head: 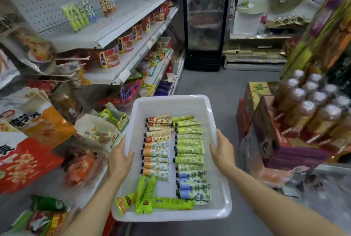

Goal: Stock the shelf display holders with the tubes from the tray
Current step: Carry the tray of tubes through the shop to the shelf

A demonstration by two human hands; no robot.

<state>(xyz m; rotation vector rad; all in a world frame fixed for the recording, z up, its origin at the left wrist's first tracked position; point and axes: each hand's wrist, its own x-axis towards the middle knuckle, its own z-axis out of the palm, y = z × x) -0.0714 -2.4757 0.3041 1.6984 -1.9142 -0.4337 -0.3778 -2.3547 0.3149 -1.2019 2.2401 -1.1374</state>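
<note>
Tubes point(190, 148) lie loose in tray point(171, 103); left hand point(119, 157) & right hand point(222, 151) each grip a side rim. Keep tray level approaching shelf point(106, 32) w/ holders.

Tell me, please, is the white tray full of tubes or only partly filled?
Partly filled. The tubes lie flat in two columns, a few loose nearer the person, while the far end of the white tray shows bare floor.

Unclear items, as we log them: brown capped bottles point(311, 106), blurred, labels unreadable; tall black glass-door fridge point(206, 19), contents indistinct (top cropped); small printed tubes in the white plastic tray point(171, 104), print illegible; red snack bag point(20, 161), cut by left edge.
</note>
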